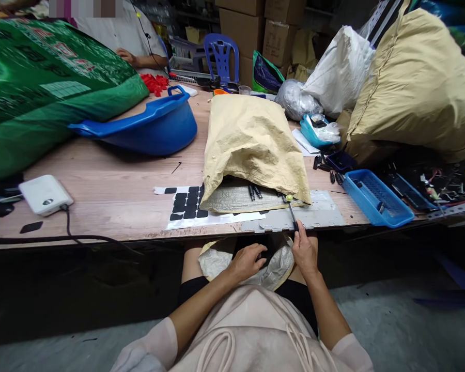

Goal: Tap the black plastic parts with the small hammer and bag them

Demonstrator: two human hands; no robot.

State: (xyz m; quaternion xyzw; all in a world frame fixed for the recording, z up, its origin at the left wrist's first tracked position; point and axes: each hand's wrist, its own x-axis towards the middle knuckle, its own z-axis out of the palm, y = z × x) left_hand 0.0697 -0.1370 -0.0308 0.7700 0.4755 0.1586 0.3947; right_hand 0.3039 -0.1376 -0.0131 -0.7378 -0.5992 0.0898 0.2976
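My right hand point(304, 250) is closed round the dark handle of a slim metal-shafted tool point(292, 211); its yellow-green knob end lies at the mouth of a tan woven sack point(256, 134) on the table. Small black parts point(254, 192) lie inside that mouth on the silvery lining. My left hand point(248, 262) is over a second open sack point(216, 260) between my thighs. Its fingers are curled, with something dark at the fingertips that I cannot make out. Left of the tan sack lies a white sheet with black rounded-square stickers point(186, 203), partly covered by it.
A blue plastic scoop-like basin point(155, 126) and a white box with a cable point(46, 195) stand on the left. To the right are a blue basket point(377, 199), loose black parts and a full tan sack point(418, 88). Across the table sits another person point(116, 36).
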